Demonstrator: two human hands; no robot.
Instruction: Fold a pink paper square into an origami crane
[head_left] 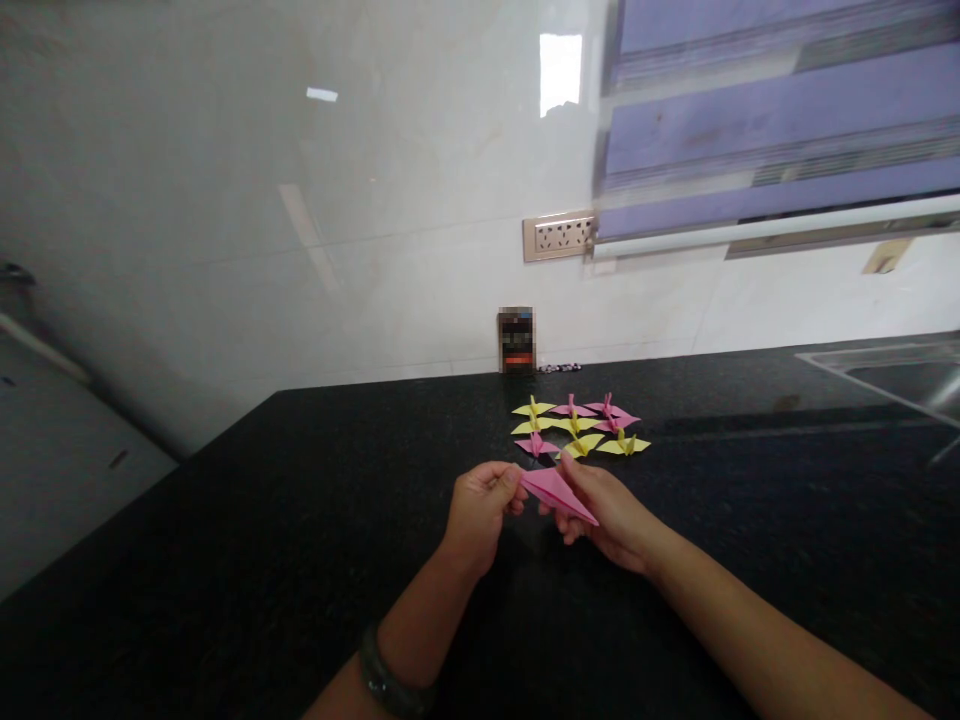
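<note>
Dim, greyish light falls on the desk; white glare patches mark the glossy wall; blur smears the purple panels at upper right.

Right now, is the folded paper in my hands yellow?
No, the folded paper is pink, unlike the yellow paper cranes on the black countertop beyond it.

Black countertop bears paper cranes; pink and yellow.
</note>
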